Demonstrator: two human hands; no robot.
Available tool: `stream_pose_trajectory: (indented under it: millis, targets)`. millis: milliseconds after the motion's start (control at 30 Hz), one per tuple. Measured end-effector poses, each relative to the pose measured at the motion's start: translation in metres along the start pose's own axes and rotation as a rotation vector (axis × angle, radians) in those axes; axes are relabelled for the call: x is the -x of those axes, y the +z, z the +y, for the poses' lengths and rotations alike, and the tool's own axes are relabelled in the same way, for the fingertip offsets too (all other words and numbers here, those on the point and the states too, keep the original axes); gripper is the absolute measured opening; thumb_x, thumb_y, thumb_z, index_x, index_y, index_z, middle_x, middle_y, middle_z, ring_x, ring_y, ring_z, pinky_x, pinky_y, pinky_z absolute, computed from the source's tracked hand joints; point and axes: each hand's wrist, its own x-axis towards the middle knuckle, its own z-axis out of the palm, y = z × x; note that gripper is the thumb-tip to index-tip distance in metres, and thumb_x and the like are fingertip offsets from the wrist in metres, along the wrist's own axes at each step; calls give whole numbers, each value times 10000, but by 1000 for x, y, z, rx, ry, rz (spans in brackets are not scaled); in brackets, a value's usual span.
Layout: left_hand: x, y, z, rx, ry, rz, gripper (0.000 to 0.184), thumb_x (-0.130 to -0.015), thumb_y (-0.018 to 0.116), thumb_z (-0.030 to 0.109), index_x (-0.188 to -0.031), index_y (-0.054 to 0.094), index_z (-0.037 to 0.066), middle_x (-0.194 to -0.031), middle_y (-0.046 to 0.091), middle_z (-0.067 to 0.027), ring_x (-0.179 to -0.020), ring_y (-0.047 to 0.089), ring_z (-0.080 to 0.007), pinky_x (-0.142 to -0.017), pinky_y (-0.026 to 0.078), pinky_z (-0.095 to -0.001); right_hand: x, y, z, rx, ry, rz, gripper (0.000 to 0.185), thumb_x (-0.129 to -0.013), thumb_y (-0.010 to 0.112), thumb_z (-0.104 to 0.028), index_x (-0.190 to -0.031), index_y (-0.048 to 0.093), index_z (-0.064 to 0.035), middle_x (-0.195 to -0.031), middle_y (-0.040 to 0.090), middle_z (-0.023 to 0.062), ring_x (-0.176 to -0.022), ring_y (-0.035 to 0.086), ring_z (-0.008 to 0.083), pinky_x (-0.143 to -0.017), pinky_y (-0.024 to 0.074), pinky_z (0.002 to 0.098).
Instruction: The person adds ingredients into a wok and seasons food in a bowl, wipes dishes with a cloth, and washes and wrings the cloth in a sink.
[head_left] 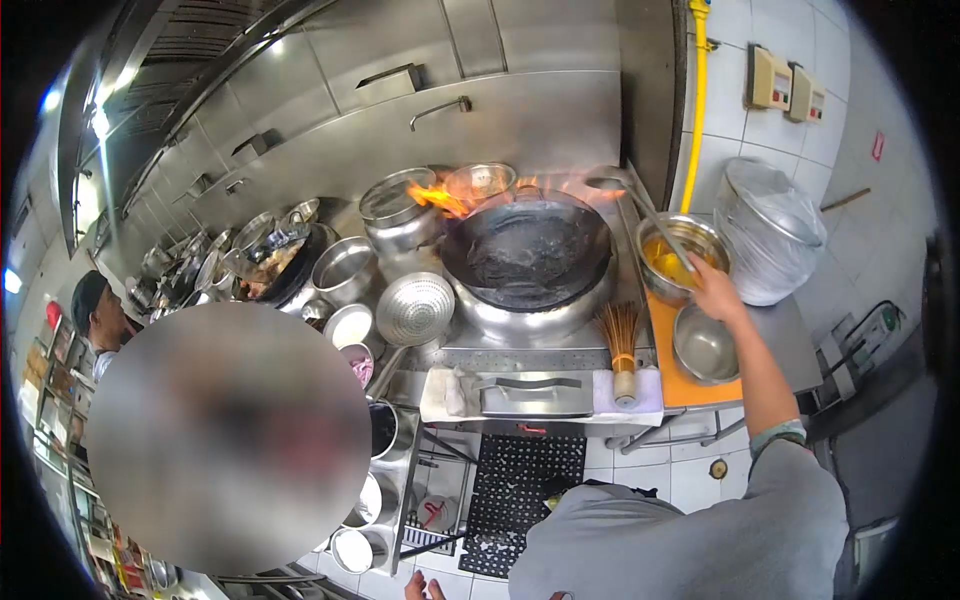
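My right hand (712,290) is closed around the handle of a ladle (652,212), whose bowl end points up and left toward the wok's right rim. Under the handle stands a steel bowl (720,238) with yellow liquid in it. A second steel bowl (706,345) sits just in front, nearer to me. On the burner is a large dark wok (528,245) with a shiny inner surface, and flames (440,196) rise behind it. Low at the bottom edge, only the fingers of my left hand (424,588) show, spread apart with nothing visible in them.
A bamboo brush (621,350) rests on the stove's front ledge near a folded towel (640,388). Left of the wok lie a perforated skimmer (415,308) and several pots. A plastic-wrapped pot (768,230) stands at right. Another person (95,315) is at far left; a blurred patch covers the lower left.
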Motion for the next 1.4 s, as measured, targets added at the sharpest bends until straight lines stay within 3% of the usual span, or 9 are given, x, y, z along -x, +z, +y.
stream_pose_trajectory:
  millis: [100, 233, 400, 567, 600, 633, 900, 1067, 1400]
  targets:
    - [-23, 29, 26, 63, 73, 2, 337, -789, 634, 78, -1106, 568, -17, -1000, 611, -164, -895, 608, -264, -741, 489, -357, 13, -12, 31, 87, 293, -147, 613, -771, 528, -69, -1355, 373, -169, -950, 605, 253, -889, 572, 424, -773, 453, 483]
    - [-48, 40, 90, 2, 185, -75, 308, -777, 642, 118, -1059, 600, 1, -973, 621, -174, -905, 604, -316, -789, 481, -373, 20, -14, 62, 73, 420, -233, 583, -809, 519, -86, -1366, 371, -179, -1021, 589, 262, -948, 570, 412, -806, 446, 476]
    - [-79, 30, 114, -59, 149, -86, 283, -784, 644, 165, -1030, 612, 30, -984, 619, -182, -926, 588, -357, -806, 474, -394, 25, 3, 106, -60, 366, -249, 533, -844, 490, -58, -1365, 377, -80, -1036, 588, 267, -930, 580, 398, -792, 441, 431]
    - [-83, -6, 93, -120, 6, 115, 271, -803, 633, 179, -1035, 619, 40, -995, 628, -169, -932, 594, -336, -812, 472, -396, 32, 46, 224, 18, 398, -437, 438, -891, 461, -81, -1304, 402, 55, -1290, 457, 264, -1205, 424, 390, -1014, 317, 389]
    - [-79, -15, 80, -151, -32, 157, 273, -806, 630, 182, -1037, 621, 38, -994, 629, -166, -931, 597, -330, -813, 471, -393, 37, 49, 237, 305, 178, -415, 422, -902, 471, -109, -1286, 420, 57, -1296, 446, 270, -1206, 418, 400, -1008, 323, 397]
    - [-75, -25, 70, -129, -78, 234, 272, -807, 630, 185, -1035, 624, 38, -990, 631, -167, -931, 599, -325, -817, 470, -390, 40, 69, 277, 64, 84, -235, 391, -923, 494, -244, -1224, 497, 5, -1143, 546, 260, -1015, 526, 394, -876, 420, 420]
    - [-23, -126, -34, 159, -420, 805, 276, -856, 594, 213, -1030, 624, 0, -928, 662, -162, -798, 639, -218, -736, 485, -313, -28, -24, 5, 154, 69, -149, 404, -876, 569, -227, -1201, 520, 9, -1113, 569, 243, -984, 551, 362, -871, 431, 407]
    - [38, -194, -161, 852, -534, 1176, 239, -895, 554, 242, -1013, 575, 36, -814, 590, -14, -701, 563, -92, -590, 444, -221, -46, -34, -180, 14, -147, -174, 417, -846, 616, -216, -1186, 534, 11, -1094, 584, 232, -965, 567, 342, -868, 439, 398]
    - [116, -298, -359, 1370, -656, 1956, 507, -886, 579, 312, -1250, 431, -8, -1174, 503, -155, -933, 584, -244, -701, 495, -311, -10, -42, -373, -116, -428, -314, 400, -817, 658, -195, -1139, 564, 23, -1061, 599, 225, -931, 587, 325, -831, 457, 395]
